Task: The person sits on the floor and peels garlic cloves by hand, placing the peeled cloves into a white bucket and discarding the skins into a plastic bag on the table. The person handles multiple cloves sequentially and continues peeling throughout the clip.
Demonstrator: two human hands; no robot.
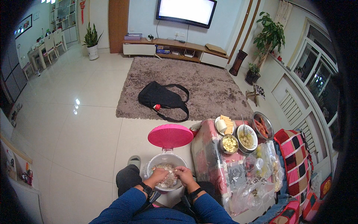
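Note:
My left hand [159, 177] and my right hand [184, 175] are close together over an open bin [149, 165] between my knees. Their fingertips pinch something small and pale, mostly hidden by the fingers; it may be a garlic clove. Pale, papery scraps [167, 183] lie inside the bin, which has a clear plastic liner. Its pink lid [170, 136] is raised on the far side. To the right, a metal bowl [229, 144] of peeled garlic cloves stands near the edge of a cloth-covered table [208, 156].
The table also carries a plate of crackers [228, 124], a bowl of soup with balls [247, 139] and a spoon, a metal basin [263, 126] of reddish food, and plastic bags [253, 193]. A black backpack [162, 96] lies on the rug [212, 86]. Striped cushions [295, 159] are at right.

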